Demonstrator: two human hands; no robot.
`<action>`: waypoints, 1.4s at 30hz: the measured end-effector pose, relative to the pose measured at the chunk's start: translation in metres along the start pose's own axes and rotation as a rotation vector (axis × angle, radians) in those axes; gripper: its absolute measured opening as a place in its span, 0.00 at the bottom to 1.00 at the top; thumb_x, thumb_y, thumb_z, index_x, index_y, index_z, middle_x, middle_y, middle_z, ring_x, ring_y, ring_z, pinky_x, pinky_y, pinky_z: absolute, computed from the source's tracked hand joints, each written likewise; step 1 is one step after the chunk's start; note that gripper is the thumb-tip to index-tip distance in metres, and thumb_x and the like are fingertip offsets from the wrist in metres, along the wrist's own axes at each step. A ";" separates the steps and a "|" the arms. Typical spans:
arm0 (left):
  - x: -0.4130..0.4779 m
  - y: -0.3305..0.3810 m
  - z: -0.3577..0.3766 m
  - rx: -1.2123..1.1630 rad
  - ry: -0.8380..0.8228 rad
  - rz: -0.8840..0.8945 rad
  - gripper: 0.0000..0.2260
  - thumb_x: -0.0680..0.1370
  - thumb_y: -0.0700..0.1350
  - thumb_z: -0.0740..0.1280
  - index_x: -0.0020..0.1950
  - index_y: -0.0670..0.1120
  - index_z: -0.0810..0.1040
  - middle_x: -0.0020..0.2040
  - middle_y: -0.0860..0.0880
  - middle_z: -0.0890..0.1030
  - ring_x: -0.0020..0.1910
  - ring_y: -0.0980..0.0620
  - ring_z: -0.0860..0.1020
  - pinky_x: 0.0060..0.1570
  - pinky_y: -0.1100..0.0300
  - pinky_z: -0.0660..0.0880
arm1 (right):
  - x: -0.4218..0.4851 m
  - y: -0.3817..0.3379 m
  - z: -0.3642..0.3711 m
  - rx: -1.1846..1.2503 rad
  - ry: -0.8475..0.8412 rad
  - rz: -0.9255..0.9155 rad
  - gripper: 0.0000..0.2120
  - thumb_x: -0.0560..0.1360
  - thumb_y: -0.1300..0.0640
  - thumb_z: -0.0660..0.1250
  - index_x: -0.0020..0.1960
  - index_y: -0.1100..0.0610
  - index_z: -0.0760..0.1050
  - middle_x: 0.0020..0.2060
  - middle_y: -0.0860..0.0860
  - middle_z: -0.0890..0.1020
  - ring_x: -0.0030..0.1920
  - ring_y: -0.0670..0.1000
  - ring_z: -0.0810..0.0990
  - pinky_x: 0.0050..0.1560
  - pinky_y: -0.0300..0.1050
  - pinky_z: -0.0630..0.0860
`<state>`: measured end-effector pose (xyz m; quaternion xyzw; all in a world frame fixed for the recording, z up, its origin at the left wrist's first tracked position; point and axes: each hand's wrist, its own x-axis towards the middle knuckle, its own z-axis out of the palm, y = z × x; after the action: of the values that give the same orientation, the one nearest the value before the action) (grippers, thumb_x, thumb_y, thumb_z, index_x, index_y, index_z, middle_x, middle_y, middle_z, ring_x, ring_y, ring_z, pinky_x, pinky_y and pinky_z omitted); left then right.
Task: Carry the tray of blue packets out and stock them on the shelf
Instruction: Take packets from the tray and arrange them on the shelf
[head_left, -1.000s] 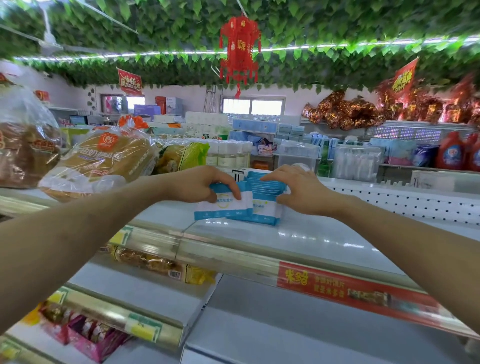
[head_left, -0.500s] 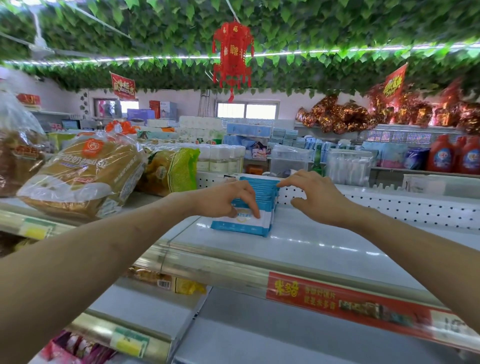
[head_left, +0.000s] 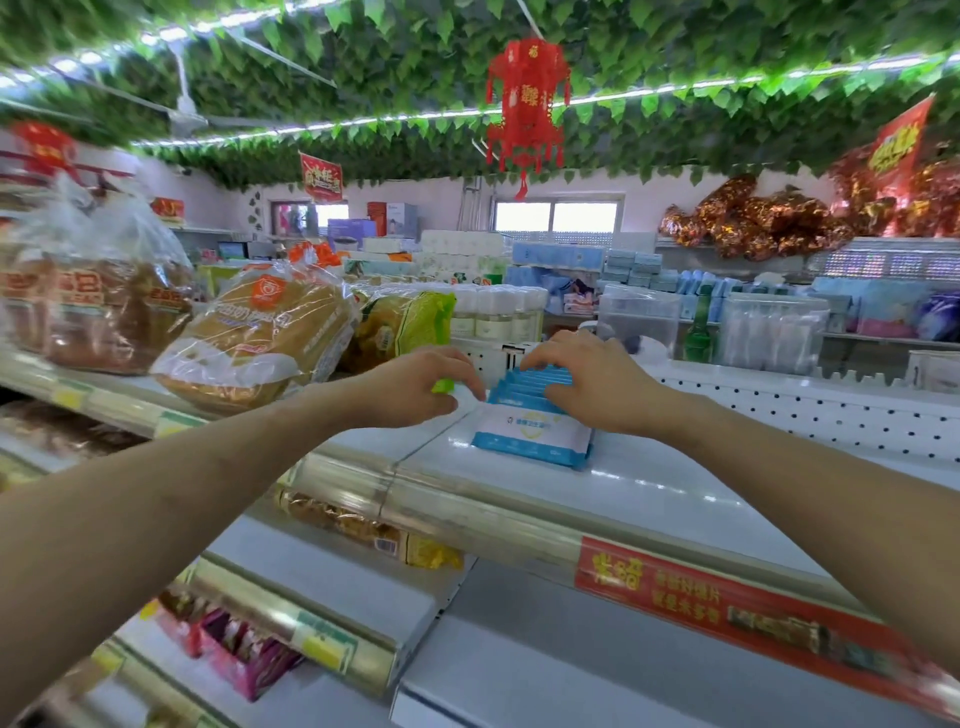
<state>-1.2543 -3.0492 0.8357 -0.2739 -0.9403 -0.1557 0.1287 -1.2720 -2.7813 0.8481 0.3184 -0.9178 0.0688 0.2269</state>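
Observation:
A row of blue-and-white packets (head_left: 532, 434) stands leaning on the white top shelf (head_left: 675, 499), its front face white with blue edges. My right hand (head_left: 592, 382) lies across the blue top edges of the row, fingers spread over them. My left hand (head_left: 415, 387) hovers just left of the row, fingers curled, fingertips near the packets' left end and holding nothing that I can see. No tray is in view.
Bagged bread loaves (head_left: 254, 338) and a green-yellow bag (head_left: 402, 325) fill the shelf to the left. A perforated white back panel (head_left: 831, 415) runs behind the packets. A red price strip (head_left: 737, 608) lines the shelf edge. Lower shelves hold snack packs (head_left: 244, 654).
The packets went from held in both hands to standing on the shelf. My left hand has come off their front face and my right hand has settled onto their tops.

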 end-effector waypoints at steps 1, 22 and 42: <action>-0.009 -0.006 -0.004 0.013 0.014 -0.023 0.14 0.80 0.39 0.69 0.62 0.55 0.82 0.64 0.54 0.75 0.66 0.54 0.71 0.71 0.51 0.67 | 0.006 -0.008 0.002 0.017 -0.005 -0.017 0.18 0.79 0.54 0.66 0.68 0.42 0.75 0.63 0.45 0.77 0.65 0.51 0.72 0.66 0.58 0.67; -0.413 0.057 0.087 0.109 0.133 -1.165 0.15 0.73 0.47 0.63 0.57 0.57 0.81 0.56 0.52 0.82 0.53 0.49 0.82 0.57 0.51 0.78 | -0.076 -0.306 0.188 0.550 -0.495 -0.802 0.16 0.78 0.60 0.63 0.64 0.53 0.78 0.61 0.53 0.79 0.59 0.55 0.78 0.57 0.51 0.76; -0.564 0.089 0.262 0.128 -0.207 -1.269 0.15 0.78 0.46 0.64 0.61 0.60 0.80 0.68 0.52 0.70 0.64 0.47 0.70 0.63 0.48 0.71 | -0.170 -0.340 0.351 0.244 -0.763 -0.945 0.12 0.76 0.59 0.65 0.54 0.43 0.78 0.54 0.47 0.70 0.58 0.52 0.71 0.60 0.52 0.72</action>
<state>-0.7852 -3.1508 0.4304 0.3301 -0.9344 -0.1181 -0.0635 -1.0756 -3.0500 0.4524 0.7163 -0.6795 -0.0536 -0.1495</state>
